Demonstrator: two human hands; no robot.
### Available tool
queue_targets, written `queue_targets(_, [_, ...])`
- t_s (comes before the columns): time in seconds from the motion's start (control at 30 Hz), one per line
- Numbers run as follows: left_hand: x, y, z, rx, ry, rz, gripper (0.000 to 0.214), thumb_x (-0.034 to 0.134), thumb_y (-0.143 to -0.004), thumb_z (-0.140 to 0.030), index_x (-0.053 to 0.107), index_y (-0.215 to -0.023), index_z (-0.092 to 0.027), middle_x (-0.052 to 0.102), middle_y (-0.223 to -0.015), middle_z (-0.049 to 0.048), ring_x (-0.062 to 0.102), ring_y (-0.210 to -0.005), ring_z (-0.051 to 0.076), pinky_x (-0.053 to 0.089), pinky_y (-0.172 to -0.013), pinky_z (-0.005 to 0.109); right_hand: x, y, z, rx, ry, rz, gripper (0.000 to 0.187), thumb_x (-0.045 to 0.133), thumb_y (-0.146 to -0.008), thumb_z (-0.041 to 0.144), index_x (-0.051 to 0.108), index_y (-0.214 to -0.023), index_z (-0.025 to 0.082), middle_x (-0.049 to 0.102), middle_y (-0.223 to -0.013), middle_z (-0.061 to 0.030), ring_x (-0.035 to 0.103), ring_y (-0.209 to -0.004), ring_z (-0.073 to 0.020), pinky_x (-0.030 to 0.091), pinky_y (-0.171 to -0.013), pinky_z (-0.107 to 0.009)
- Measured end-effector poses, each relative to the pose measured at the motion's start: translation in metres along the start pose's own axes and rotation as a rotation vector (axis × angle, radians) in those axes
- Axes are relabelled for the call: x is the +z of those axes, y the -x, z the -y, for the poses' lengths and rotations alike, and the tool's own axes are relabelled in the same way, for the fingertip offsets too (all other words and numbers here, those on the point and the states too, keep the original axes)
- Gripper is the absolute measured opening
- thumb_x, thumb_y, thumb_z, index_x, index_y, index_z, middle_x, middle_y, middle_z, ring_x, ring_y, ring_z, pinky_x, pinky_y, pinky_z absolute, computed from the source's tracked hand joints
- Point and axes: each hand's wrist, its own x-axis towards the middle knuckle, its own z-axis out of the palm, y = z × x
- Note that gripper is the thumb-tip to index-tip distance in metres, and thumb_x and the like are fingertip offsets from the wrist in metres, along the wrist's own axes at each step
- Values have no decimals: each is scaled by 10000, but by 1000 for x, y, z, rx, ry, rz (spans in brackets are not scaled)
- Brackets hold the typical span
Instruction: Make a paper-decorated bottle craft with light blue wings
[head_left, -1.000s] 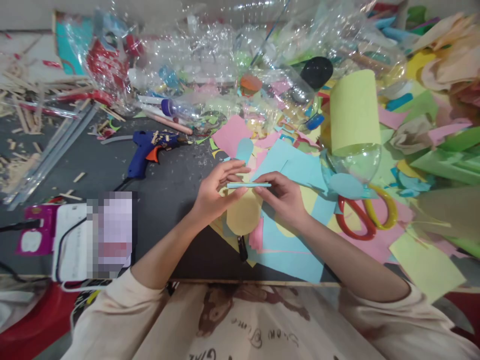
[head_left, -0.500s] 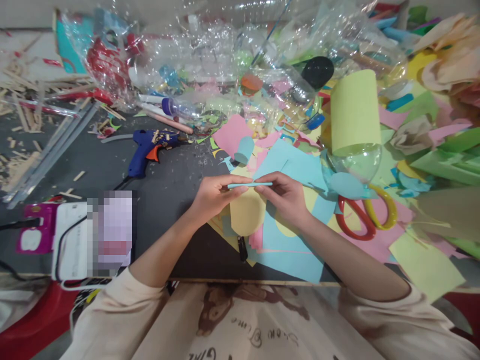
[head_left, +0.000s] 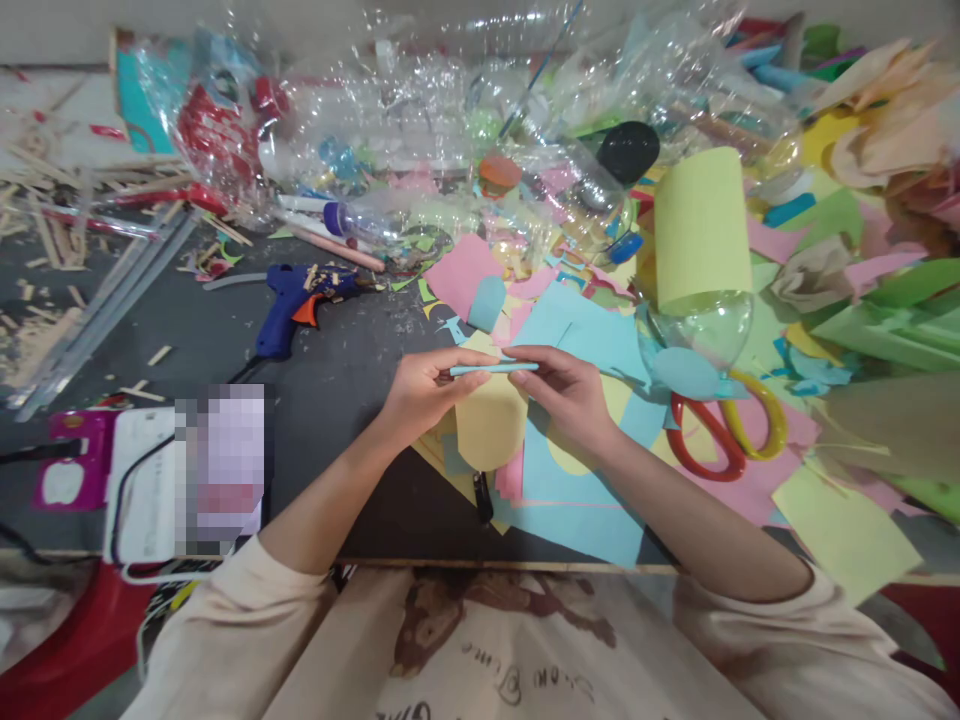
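Observation:
A narrow light-blue strip of paper, rolled or folded (head_left: 495,369), lies level between my two hands. My left hand (head_left: 431,385) pinches its left part between thumb and fingers. My right hand (head_left: 566,390) pinches the right part the same way, the fingertips of both hands close together near the middle. Directly beneath is a pale yellow paper piece with a rounded end (head_left: 491,430). Light-blue sheets (head_left: 585,520) lie below my right hand, with pink paper edges showing at their left. A small black object (head_left: 482,497) lies by the yellow piece's lower end.
To the left lies a blue glue gun (head_left: 281,310). Red-and-yellow-handled scissors (head_left: 709,445) rest at right, near a plastic bottle wrapped in yellow paper (head_left: 703,235). Clear plastic bottles (head_left: 405,215) and paper scraps crowd the back. A phone (head_left: 229,460) sits at lower left.
The view has shifted slightly. Both hands still pinch the blue paper strip, and the right fingertips have moved a little along its top edge.

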Motion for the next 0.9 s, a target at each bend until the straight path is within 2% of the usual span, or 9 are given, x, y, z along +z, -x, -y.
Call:
queue_targets(0.07, [0, -1, 0, -10, 7, -4, 307, 731, -767, -476, 795, -897, -205, 787, -885, 58, 665, -646, 152, 464, -502, 218, 0, 0, 0, 12, -19, 6, 324, 779, -745, 475, 776, -1007, 285, 774, -1011, -39, 704, -832, -177, 579, -763, -339])
queue_targets(0.2, [0, -1, 0, -19, 67, -1, 316, 756, -740, -469, 787, -903, -200, 784, -900, 61, 666, -653, 144, 477, -524, 212, -1, 0, 2, 16, -14, 22, 247, 767, -758, 481, 798, -897, 279, 788, -941, -39, 708, -814, -186, 578, -752, -349])
queue_targets(0.4, [-1, -1, 1, -75, 171, 24, 327, 754, -738, -440, 782, -945, -189, 750, -754, 45, 631, -596, 135, 455, -510, 220, -1, 0, 4, -3, -38, -23, 169, 783, -755, 434, 805, -849, 295, 792, -869, -17, 700, -754, -171, 572, -694, -329])
queue_targets(0.6, [-1, -3, 0, -55, 143, 9, 259, 755, -731, -426, 794, -845, -197, 590, -526, -20, 386, -424, 62, 266, -406, 210, -1, -1, 7, 32, -38, -13, 128, 795, -740, 381, 809, -825, 286, 777, -795, -4, 662, -679, -148, 556, -668, -314])
queue_targets(0.7, [0, -3, 0, -73, 165, 5, 282, 770, -709, -455, 793, -827, -200, 539, -482, -34, 334, -402, 56, 229, -390, 209, -1, -1, 8, 38, -54, -7, 106, 794, -735, 354, 811, -813, 285, 767, -761, 6, 645, -655, -134, 541, -646, -292])
queue_targets(0.8, [0, -2, 0, -83, 177, 0, 284, 776, -701, -450, 795, -823, -193, 554, -489, -30, 363, -407, 58, 250, -396, 204, -1, -2, 8, 43, -50, -11, 130, 796, -724, 373, 813, -806, 274, 765, -751, 3, 642, -653, -133, 537, -645, -290])
queue_targets(0.9, [0, -2, 0, -65, 181, -7, 265, 771, -711, -418, 794, -837, -185, 661, -603, 6, 482, -469, 74, 333, -433, 198, -1, -3, 8, 56, -27, -19, 186, 803, -704, 419, 815, -803, 261, 773, -773, -12, 657, -680, -151, 547, -664, -307])
